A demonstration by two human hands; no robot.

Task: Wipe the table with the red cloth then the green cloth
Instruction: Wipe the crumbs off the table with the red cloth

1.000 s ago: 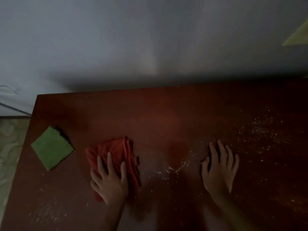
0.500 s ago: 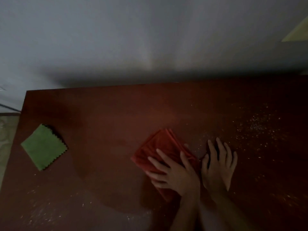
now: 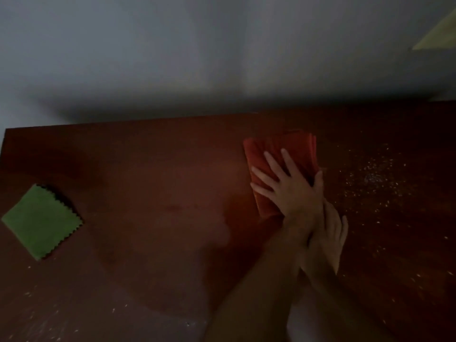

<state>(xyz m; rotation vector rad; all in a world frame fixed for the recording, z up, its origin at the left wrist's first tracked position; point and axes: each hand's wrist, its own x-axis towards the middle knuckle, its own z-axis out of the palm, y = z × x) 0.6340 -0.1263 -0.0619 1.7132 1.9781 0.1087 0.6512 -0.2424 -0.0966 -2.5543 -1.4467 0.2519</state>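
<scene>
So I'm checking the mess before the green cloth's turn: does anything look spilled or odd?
Yes: pale crumbs lie scattered right of the red cloth, and more along the table's near-left edge.

A dim room in a home, it seems — a dark brown wooden table (image 3: pixel 148 181) stands against a plain pale grey wall (image 3: pixel 197 45), with small white crumbs (image 3: pixel 370 178) scattered on it.

Dim room. Plain grey-white wall (image 3: pixel 197 45) ahead of me, dark shadow band along its base. Pale yellowish surface (image 3: pixel 439 35) at far right. Light is low and uneven.
</scene>
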